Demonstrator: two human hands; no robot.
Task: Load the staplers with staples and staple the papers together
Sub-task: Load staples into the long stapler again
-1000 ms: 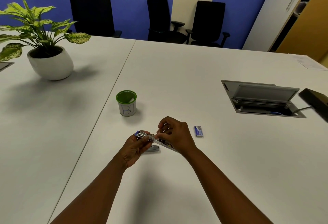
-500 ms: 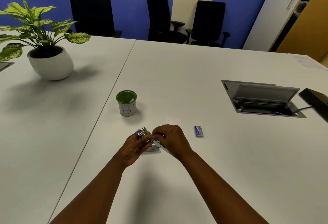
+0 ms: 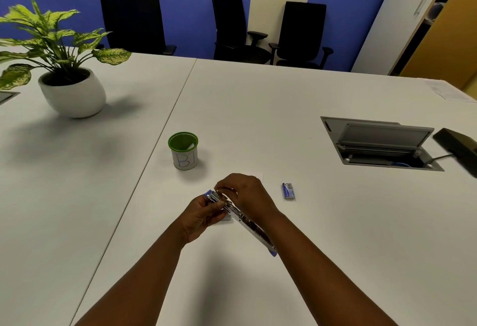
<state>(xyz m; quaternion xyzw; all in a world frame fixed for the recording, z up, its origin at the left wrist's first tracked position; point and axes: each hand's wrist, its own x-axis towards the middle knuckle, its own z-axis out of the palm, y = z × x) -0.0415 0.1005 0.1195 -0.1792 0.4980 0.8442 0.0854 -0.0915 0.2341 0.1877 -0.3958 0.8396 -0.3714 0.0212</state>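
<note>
A metal stapler (image 3: 251,227) with blue ends is held above the white table (image 3: 322,235), swung wide open so its long arm slants down to the right under my right wrist. My left hand (image 3: 202,213) grips its front end from the left. My right hand (image 3: 245,192) hovers over that same end, fingers curled down and pinching at the top of the stapler; what they pinch is hidden. A small grey item (image 3: 227,217) lies on the table under my hands. A small blue staple box (image 3: 288,191) lies to the right.
A green-rimmed white cup (image 3: 183,151) marked "B1" stands just beyond my hands. A potted plant (image 3: 71,88) sits far left. An open cable hatch (image 3: 379,143) and a black device (image 3: 456,145) are at the right. Papers (image 3: 449,91) lie far right; office chairs stand behind the table.
The stapler has swung open further, its long arm now reaching down to the right. My right hand has shifted left onto the front end.
</note>
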